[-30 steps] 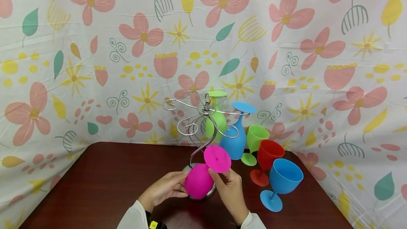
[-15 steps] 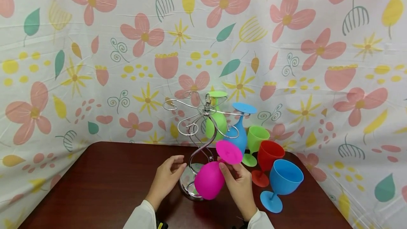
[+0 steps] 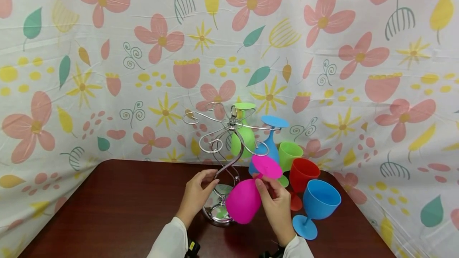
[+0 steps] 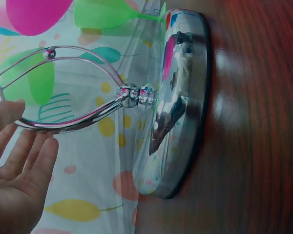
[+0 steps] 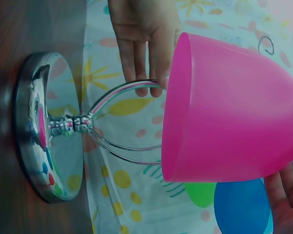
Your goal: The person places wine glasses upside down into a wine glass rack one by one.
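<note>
The pink goblet (image 3: 245, 201) hangs tilted, foot up, pinched at its stem by the right hand (image 3: 276, 206), just right of the rack (image 3: 224, 158), whose wire the left hand (image 3: 196, 196) touches with loose fingers.

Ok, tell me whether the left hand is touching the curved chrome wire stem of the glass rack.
Touching. In the left wrist view the left hand has its fingertips against the chrome wire stem; the right wrist view shows the same contact.

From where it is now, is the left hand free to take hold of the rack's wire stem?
Probably yes: the left hand is open, with fingertips already at the wire stem. The pink goblet hangs to the right, off its path.
</note>
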Tool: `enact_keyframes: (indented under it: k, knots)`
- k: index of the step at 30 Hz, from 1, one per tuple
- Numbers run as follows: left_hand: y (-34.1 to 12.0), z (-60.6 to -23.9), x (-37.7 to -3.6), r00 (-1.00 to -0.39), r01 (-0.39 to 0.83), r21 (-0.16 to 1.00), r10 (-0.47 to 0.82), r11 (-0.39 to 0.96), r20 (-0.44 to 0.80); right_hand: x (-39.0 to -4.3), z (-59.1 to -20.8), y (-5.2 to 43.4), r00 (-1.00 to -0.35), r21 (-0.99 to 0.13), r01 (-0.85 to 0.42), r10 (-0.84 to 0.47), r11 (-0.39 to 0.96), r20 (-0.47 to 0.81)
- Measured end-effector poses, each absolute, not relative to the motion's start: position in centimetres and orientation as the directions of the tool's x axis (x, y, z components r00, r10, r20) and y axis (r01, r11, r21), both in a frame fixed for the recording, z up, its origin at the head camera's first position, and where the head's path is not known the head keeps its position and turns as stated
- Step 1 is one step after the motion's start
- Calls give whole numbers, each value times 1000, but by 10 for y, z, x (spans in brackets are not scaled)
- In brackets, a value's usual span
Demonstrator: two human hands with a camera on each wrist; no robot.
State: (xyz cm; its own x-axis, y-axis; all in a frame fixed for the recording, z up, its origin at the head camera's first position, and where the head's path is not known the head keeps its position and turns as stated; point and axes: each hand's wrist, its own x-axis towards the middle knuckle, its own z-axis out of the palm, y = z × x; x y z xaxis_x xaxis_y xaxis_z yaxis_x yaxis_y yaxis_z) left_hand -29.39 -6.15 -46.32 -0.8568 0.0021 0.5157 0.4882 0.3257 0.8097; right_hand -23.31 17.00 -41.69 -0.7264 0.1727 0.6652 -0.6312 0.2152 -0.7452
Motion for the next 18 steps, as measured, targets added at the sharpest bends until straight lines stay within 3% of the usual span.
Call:
enact_keyframes:
  k: [7, 18]
  knots:
    - [-58, -466, -296, -831, 517, 781, -10, 350, 555, -231, -409, 173, -734, -765, -605, 218, 221, 643]
    - [-59, -468, -299, -861, 482, 823, -12, 300, 508, -229, -377, 186, -689, -767, -563, 339, 308, 641]
